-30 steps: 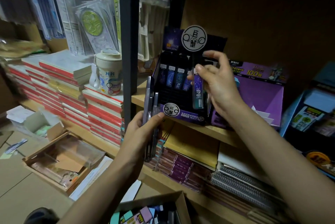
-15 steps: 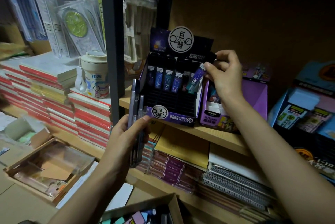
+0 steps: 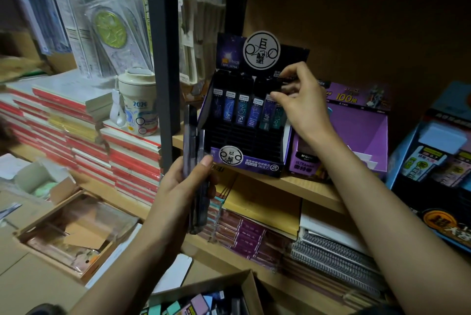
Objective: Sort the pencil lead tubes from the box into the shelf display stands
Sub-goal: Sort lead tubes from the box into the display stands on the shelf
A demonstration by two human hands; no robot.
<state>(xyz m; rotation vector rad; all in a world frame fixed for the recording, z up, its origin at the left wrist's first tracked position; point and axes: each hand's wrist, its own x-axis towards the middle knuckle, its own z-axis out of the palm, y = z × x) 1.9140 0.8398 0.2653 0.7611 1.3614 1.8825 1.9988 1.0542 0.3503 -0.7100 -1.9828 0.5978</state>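
Observation:
A black and purple display stand [image 3: 244,160] sits on the wooden shelf, with several dark lead tubes [image 3: 242,109] upright in its back row. My right hand [image 3: 303,105] reaches over the right end of that row. Its thumb and fingers pinch the dark top of a tube [image 3: 279,118] standing in the last slot. My left hand [image 3: 186,187] grips a stack of lead tubes [image 3: 195,141] on edge just left of the stand. At the bottom edge, the cardboard box [image 3: 246,283] holds several more coloured tubes.
A purple stand [image 3: 362,136] and a blue stand [image 3: 433,151] sit to the right on the same shelf. A black shelf post [image 3: 163,60] rises beside my left hand. Further left are red-edged notebook stacks [image 3: 132,159] and a white cup [image 3: 137,103]. A flat open box [image 3: 76,235] lies below.
My right hand carried a purple tube from in front of the stand up to the right end of the back row. My left hand kept its stack in place.

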